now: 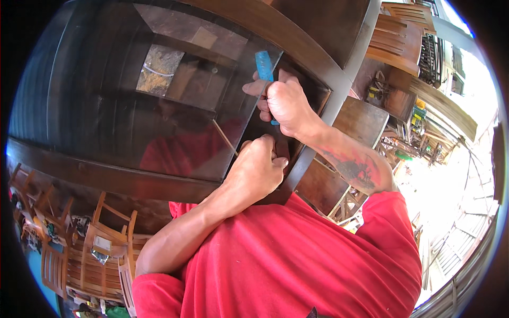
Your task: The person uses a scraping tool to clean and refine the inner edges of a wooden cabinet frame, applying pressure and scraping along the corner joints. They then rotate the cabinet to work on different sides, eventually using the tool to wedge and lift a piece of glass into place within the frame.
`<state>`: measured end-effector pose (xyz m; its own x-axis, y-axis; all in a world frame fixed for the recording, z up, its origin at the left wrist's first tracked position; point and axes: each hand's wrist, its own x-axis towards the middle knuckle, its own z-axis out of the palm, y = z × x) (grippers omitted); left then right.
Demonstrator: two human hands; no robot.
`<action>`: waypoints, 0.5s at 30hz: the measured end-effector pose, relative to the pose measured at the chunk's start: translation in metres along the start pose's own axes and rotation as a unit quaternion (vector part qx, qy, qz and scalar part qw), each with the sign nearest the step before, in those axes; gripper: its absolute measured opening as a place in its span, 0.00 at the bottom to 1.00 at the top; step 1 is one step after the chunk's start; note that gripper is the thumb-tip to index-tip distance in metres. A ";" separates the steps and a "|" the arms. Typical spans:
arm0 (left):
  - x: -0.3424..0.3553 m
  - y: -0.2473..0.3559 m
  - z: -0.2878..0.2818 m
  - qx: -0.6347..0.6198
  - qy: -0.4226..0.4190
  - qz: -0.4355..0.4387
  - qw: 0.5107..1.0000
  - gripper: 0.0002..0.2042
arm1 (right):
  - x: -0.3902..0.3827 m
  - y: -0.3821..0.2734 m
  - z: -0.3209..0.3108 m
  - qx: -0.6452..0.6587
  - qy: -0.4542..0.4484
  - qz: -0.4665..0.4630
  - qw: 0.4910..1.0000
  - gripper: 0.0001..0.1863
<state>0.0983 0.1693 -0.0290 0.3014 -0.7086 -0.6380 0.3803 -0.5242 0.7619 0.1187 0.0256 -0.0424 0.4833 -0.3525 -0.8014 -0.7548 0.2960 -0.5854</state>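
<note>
A dark cabinet [307, 42] has a glossy, reflective glass panel [90, 106] across it, with a dark recess along the panel's right side. My right hand [281, 103] is at that edge, fingers curled round a blue strip [263, 65] that shows above and below it. My left hand [257, 169] is lower down the same edge, fingers closed over something dark inside the recess that I cannot make out. A thin pale line [224, 135], perhaps a stick or a reflection, runs up-left from beside my left hand.
Wooden chairs [106, 233] stand at the lower left, more [392, 42] at the upper right. A brown wooden board [355, 119] lies right of the cabinet, with cluttered timber and furniture pieces [435, 111] beyond, toward a bright area on the right.
</note>
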 end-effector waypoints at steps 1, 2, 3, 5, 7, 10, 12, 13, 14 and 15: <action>0.001 -0.002 0.001 -0.008 0.003 0.011 1.000 0.11 | 0.002 0.000 -0.001 -0.011 0.012 0.009 1.000 0.14; 0.002 -0.003 0.003 -0.016 0.005 0.023 1.000 0.11 | 0.004 0.001 -0.003 -0.020 0.025 0.018 0.999 0.14; 0.001 -0.002 0.002 -0.015 0.003 0.025 1.000 0.11 | 0.005 0.000 -0.004 -0.020 0.027 0.017 0.999 0.14; 0.001 0.002 0.001 0.002 0.002 0.017 1.000 0.10 | 0.007 -0.001 -0.005 -0.015 0.012 0.030 0.999 0.13; 0.001 0.005 -0.001 -0.034 -0.018 -0.020 0.999 0.09 | 0.009 0.001 -0.001 -0.008 -0.023 0.028 0.999 0.12; 0.003 0.004 -0.001 -0.082 -0.040 -0.069 0.993 0.08 | 0.010 0.000 -0.001 -0.013 -0.070 0.030 0.997 0.10; 0.004 0.001 0.001 -0.094 -0.044 -0.077 0.992 0.08 | 0.010 0.000 -0.002 -0.025 -0.078 0.032 0.996 0.09; 0.004 -0.001 0.003 -0.111 -0.040 -0.071 0.991 0.08 | 0.008 0.001 -0.003 -0.018 -0.055 0.026 0.998 0.09; 0.003 -0.002 0.003 -0.128 -0.034 -0.064 0.989 0.07 | 0.006 0.001 -0.004 -0.012 -0.033 0.020 0.999 0.09; 0.004 -0.001 0.003 -0.129 -0.031 -0.066 0.989 0.07 | 0.004 0.001 -0.003 -0.013 -0.036 0.020 0.999 0.09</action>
<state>0.0965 0.1660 -0.0321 0.1829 -0.6745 -0.7152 0.6256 -0.4814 0.6140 0.1186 0.0220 -0.0453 0.4821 -0.2751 -0.8318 -0.7850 0.2860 -0.5496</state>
